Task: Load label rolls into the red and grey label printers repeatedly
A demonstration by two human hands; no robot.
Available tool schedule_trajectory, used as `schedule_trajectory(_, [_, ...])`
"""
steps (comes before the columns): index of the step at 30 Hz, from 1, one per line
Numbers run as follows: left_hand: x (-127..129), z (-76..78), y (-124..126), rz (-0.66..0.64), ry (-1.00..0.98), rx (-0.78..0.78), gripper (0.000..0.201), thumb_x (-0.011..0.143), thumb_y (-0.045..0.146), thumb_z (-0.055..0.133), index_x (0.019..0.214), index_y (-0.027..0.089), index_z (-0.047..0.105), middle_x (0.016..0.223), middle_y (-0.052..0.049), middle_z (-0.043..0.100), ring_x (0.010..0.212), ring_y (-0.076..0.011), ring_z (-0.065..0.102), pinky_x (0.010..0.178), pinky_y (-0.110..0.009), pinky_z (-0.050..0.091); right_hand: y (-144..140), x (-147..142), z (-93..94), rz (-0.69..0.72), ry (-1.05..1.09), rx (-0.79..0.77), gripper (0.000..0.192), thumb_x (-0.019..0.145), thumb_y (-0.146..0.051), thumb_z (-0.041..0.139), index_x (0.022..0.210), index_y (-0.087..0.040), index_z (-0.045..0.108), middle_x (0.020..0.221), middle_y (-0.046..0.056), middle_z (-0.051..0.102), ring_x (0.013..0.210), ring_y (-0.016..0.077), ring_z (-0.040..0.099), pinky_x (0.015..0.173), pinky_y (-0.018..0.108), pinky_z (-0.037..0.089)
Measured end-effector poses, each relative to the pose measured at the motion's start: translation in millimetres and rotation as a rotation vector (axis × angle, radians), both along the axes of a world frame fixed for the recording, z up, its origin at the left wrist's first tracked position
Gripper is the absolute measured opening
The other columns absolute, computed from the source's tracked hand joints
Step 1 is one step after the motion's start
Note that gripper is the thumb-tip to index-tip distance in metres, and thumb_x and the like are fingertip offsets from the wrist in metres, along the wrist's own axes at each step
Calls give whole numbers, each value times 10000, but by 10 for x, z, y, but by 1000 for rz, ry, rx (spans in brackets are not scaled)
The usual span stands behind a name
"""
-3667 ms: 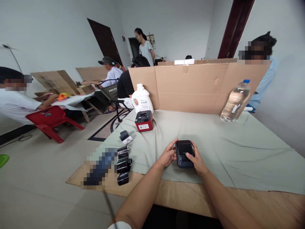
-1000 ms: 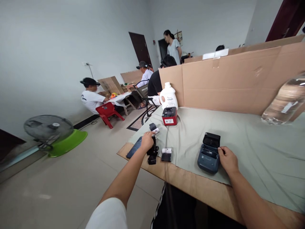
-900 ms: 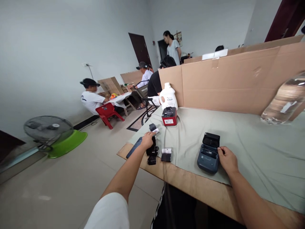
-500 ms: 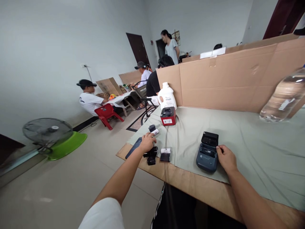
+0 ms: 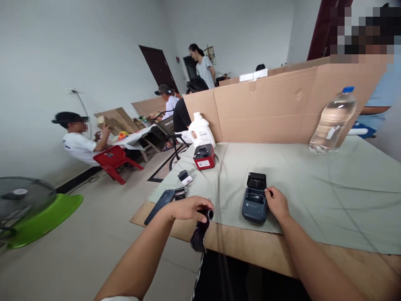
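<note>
My left hand [image 5: 191, 210] is closed around a small black roll [image 5: 210, 215] above the table's front edge. The roll's round end faces right, and a loose dark strip [image 5: 198, 237] hangs below it. My right hand [image 5: 278, 204] rests at the right edge of a dark portable label printer [image 5: 255, 209], with thumb and forefinger pinched there. The printer's black lid [image 5: 257, 180] stands open toward the back. Left of my left hand are a dark phone-like slab [image 5: 159, 205], another small roll [image 5: 181, 192] and a white roll with a dark piece [image 5: 185, 178].
A red and black box-shaped device [image 5: 204, 157] stands before a white jug [image 5: 201, 130]. Cardboard [image 5: 266, 108] walls off the back, with a water bottle [image 5: 333, 119] at right. A fan [image 5: 23, 200] is on the floor at left. Other people sit or stand beyond.
My left hand has moved right and toward me, and now holds a black roll off the table. My right hand stays at the printer. The view has turned right.
</note>
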State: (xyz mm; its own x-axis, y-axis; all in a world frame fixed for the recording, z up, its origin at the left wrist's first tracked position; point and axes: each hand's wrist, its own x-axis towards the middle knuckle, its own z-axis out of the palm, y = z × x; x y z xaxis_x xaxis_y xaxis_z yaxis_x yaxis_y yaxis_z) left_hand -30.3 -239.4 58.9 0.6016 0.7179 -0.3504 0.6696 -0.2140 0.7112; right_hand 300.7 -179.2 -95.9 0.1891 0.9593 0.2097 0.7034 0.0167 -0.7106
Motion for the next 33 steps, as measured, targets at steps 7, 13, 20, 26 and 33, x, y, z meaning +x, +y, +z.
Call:
schedule_trajectory(7, [1200, -327, 388, -55, -276, 316, 356, 742, 226, 676, 1095, 184, 655, 1091, -62, 682, 997, -200, 623, 896, -285, 456, -13, 8, 5, 16, -9, 18, 324, 845, -412, 370, 766, -217, 616, 728, 37, 628, 705, 184, 534, 634, 278, 353])
schedule_trajectory(13, [1688, -706, 712, -62, -3, 521, 332, 735, 208, 670, 1067, 221, 668, 1059, -67, 700, 1004, -256, 627, 924, -373, 433, -10, 11, 1, 33, -4, 24, 312, 846, -403, 369, 765, -223, 611, 759, 39, 640, 761, 196, 547, 678, 289, 366])
schedule_trajectory(20, [1696, -844, 695, -8, -44, 612, 308, 767, 223, 659, 1074, 205, 657, 1060, -87, 682, 1013, -257, 601, 919, -387, 436, -1, -4, -14, 24, 18, 18, 297, 850, -389, 378, 779, -218, 610, 795, 48, 647, 802, 204, 552, 696, 292, 363])
schedule_trajectory(26, [1539, -1082, 685, 411, -492, 681, 177, 882, 256, 486, 961, 185, 629, 1013, -79, 631, 1008, -197, 570, 921, -350, 441, -22, -9, 12, 17, 54, 15, 330, 867, -405, 366, 764, -214, 614, 770, 54, 647, 780, 203, 562, 677, 292, 376])
schedule_trajectory(33, [1455, -1386, 668, 618, -766, 372, 510, 920, 539, 360, 1288, 199, 453, 1298, -139, 523, 1161, -234, 518, 991, -426, 395, 3, -13, -35, 22, 324, 52, 528, 906, -541, 281, 1127, -191, 610, 1093, 100, 673, 1014, 227, 597, 833, 347, 449])
